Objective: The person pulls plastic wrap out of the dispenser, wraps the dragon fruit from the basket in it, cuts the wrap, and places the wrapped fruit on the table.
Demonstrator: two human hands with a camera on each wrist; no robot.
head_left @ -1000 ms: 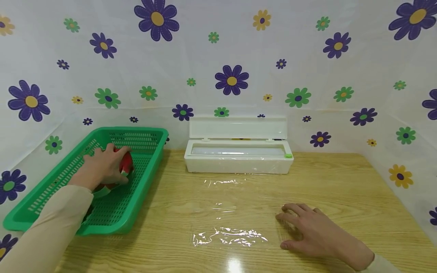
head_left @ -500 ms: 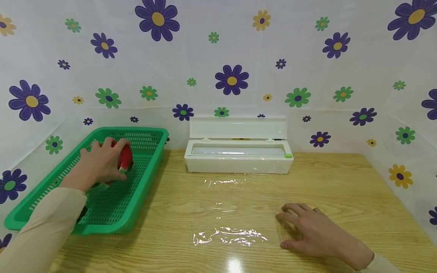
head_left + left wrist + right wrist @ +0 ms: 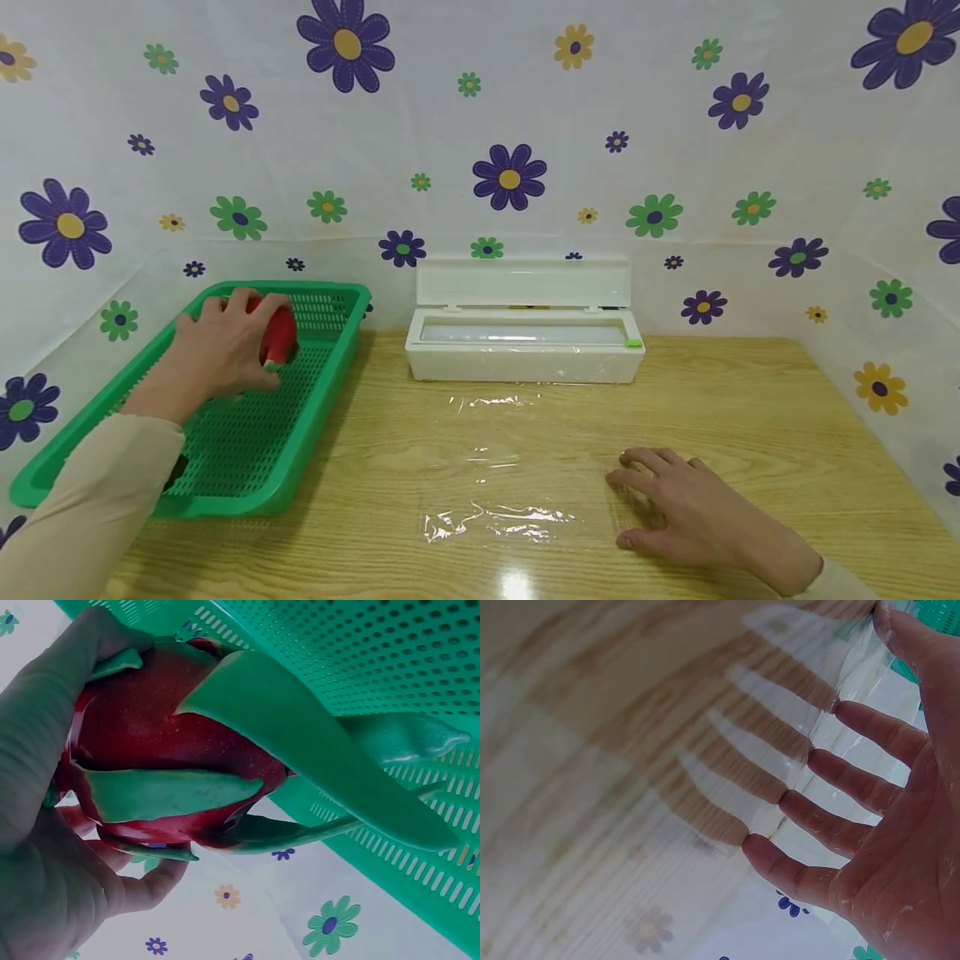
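The head view shows your right sleeve [image 3: 840, 583] at the near edge and your left sleeve [image 3: 105, 500] reaching across the basket's near end. Your right hand [image 3: 686, 508] rests on the desk [image 3: 750, 400], palm down. Its grip holds nothing: thumb and fingers are spread apart. In the right wrist view the fingertips [image 3: 759, 844] touch the shiny surface, which mirrors them; you cannot tell from here whether they sit on film or bare wood.

Just beside that hand, clear film [image 3: 525, 521] lies over the desk, wrinkled and glinting at its near end, and runs back to the box.

Off to your left stands a green basket [image 3: 341, 358], long and slatted. A dark thing [image 3: 177, 472] inside it is mostly hidden by your sleeve. Farther in, your left hand [image 3: 217, 350] has its grip clamped on the fruit [image 3: 150, 727], thumb on one side and fingers on the other. The fruit is red, with long green scales pointing away from your palm. It is in or just above the basket; whether it touches the bottom cannot be told.

Beyond the film sits the white box [image 3: 525, 364], its lid [image 3: 522, 282] raised upright, a roll [image 3: 517, 333] inside and a green tab [image 3: 634, 342] at its right end. Behind everything hangs a flowered cloth [image 3: 420, 117].
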